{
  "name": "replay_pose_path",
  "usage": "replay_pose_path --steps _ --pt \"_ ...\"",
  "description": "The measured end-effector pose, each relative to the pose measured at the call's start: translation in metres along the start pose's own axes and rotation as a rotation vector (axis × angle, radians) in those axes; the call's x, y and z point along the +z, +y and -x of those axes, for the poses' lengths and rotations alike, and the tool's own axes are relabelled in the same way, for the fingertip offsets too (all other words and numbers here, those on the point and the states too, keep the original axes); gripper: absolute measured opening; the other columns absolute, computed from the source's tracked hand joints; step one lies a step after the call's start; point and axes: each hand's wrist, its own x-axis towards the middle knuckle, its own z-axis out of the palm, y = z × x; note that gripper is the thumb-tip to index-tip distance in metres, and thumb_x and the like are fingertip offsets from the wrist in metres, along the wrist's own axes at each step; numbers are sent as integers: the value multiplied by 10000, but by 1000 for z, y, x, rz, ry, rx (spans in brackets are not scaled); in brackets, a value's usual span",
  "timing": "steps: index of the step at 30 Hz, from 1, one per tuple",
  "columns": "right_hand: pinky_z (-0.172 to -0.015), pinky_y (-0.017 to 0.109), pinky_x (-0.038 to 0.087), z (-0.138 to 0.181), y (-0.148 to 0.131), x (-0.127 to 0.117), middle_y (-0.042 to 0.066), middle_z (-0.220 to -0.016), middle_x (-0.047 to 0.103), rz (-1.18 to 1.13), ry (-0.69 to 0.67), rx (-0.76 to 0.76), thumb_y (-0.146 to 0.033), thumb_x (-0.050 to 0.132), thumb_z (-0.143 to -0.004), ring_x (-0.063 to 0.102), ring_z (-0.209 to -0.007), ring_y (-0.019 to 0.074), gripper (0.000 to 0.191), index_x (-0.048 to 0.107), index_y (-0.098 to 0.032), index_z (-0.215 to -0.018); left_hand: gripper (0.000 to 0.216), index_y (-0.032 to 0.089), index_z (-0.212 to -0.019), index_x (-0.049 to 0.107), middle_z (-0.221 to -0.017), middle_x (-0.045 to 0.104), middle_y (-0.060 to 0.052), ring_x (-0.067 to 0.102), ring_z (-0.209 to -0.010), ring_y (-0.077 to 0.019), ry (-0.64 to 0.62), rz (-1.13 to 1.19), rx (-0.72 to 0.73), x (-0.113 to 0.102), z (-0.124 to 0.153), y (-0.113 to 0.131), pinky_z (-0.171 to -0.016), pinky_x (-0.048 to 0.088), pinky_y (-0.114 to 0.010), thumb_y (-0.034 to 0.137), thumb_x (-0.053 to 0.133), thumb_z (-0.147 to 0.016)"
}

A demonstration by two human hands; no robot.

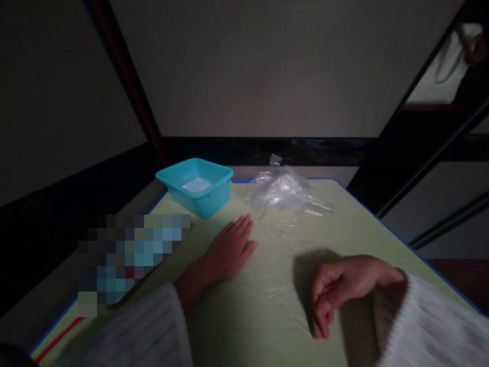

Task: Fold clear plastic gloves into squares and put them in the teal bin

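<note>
A thin clear plastic bag [280, 293] lies flat on the pale yellow table [229, 326], its outline hard to follow. My left hand [229, 247] rests palm down at the bag's left side, fingers stretched out together and thumb apart. On the other side, my right hand [336, 290] is closed, thumb pressed against curled fingers. A crease of the clear plastic runs up to those fingertips, which pinch its near right edge.
A turquoise plastic basin [214, 196] with something white inside stands at the back left. Beside it is a crumpled heap of clear plastic bags [284, 188]. A blurred-out object [141, 255] lies along the left edge, near a red cord [59, 339]. Dark-framed panels stand behind the table.
</note>
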Motion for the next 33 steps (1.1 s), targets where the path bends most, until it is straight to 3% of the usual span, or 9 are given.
replay_pose_path --steps 6,17,33 --pt "-825 245 473 2 -11 3 123 -970 683 39 11 22 -575 512 -785 641 -923 167 523 664 -80 -858 516 33 -1352 296 -1447 256 -158 205 -1344 -234 16 -14 -52 1 -1 -12 -1071 231 -404 314 265 -920" --pt "-817 271 479 5 -20 8 105 -958 693 79 56 29 -602 475 -788 649 -904 168 541 675 -108 -877 534 28 -1356 292 -1453 236 -166 186 -1348 -249 1 -14 -67 -1 0 -12 -1074 219 -402 332 298 -917" --pt "-789 231 468 1 -10 5 157 -991 674 73 6 -9 -563 482 -812 642 -896 147 544 657 -55 -895 633 54 -1351 293 -1453 225 -185 160 -1351 -283 32 -52 -47 -3 2 -18 -1066 213 -464 483 347 -887"
